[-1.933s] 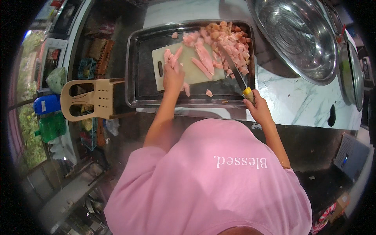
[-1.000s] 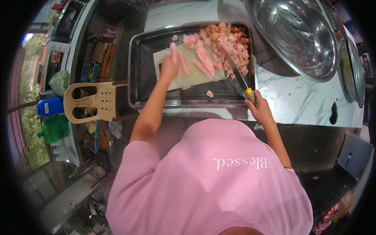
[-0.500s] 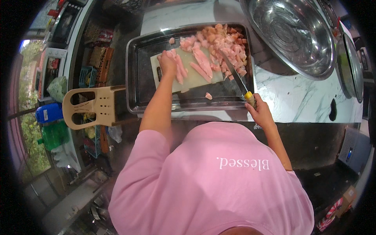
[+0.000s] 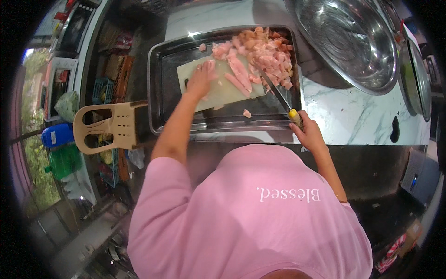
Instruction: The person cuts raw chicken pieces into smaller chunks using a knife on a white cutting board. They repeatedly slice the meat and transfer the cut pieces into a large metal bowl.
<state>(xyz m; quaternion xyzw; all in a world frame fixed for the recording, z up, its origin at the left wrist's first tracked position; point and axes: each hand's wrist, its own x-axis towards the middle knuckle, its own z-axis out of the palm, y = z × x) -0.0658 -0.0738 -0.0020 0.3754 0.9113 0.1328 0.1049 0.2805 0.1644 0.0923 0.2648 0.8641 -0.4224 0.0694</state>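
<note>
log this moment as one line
left hand: at cutting board, left side | right hand: gripping knife | meat strips: on board | diced meat: heaped in tray, far right

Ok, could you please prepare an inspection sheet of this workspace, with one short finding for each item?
Surface: marble-patterned table, with a dark elongated mark towards its right end.
Job's things: tray holding a pale cutting board, pink meat strips and a heap of diced meat; knife.
Clutter: one loose meat piece in the tray, nearer the person than the board.
Hands: left hand over the board's left part, blurred, grip unclear; right hand grips the knife's handle, blade slanting towards the diced meat.
Cables: nothing seen.
Surroundings: metal basin right of the tray; beige chair, blue container and green bottle to the left.
</note>
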